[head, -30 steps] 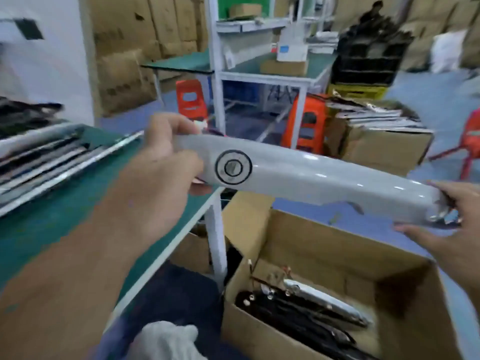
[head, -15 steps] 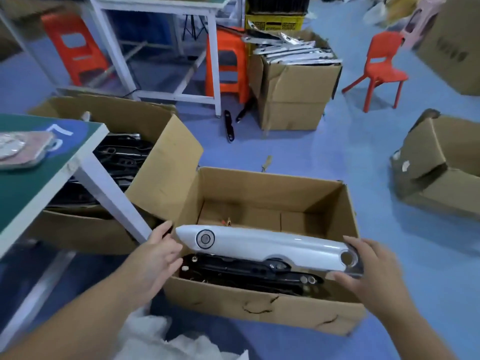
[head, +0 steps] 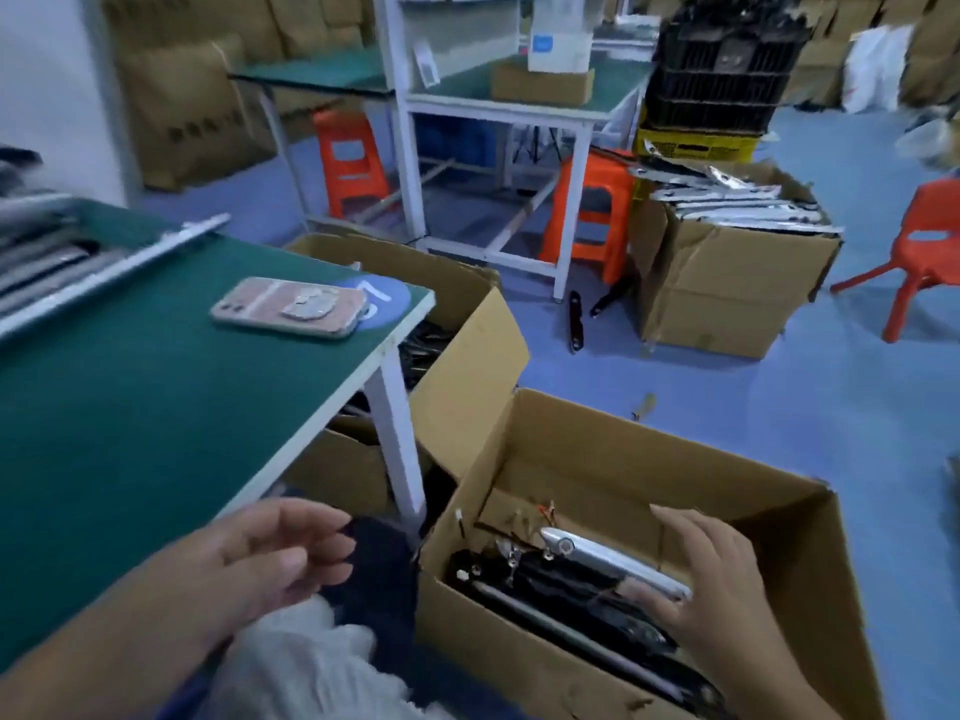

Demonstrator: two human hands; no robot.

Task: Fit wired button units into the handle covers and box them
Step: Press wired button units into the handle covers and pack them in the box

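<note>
A silver handle cover (head: 613,566) with a round button near its left end lies in the open cardboard box (head: 649,439) on the floor, on top of several black and silver covers with thin wires. My right hand (head: 711,579) hovers over the cover's right end with fingers spread, holding nothing. Beside the green table's front edge, left of the box, is my left hand (head: 275,553), empty with loosely curled fingers.
A phone (head: 288,306) lies on the green work table (head: 130,407). A second open box (head: 467,324) of dark parts sits under the table corner. Another box (head: 727,283) stacked with silver covers stands behind. Orange stools, a red chair and white benches stand on the blue floor.
The silver cover went from both hands down into the box and now lies there. Both hands have let go. My left hand has drawn back toward the table edge.
</note>
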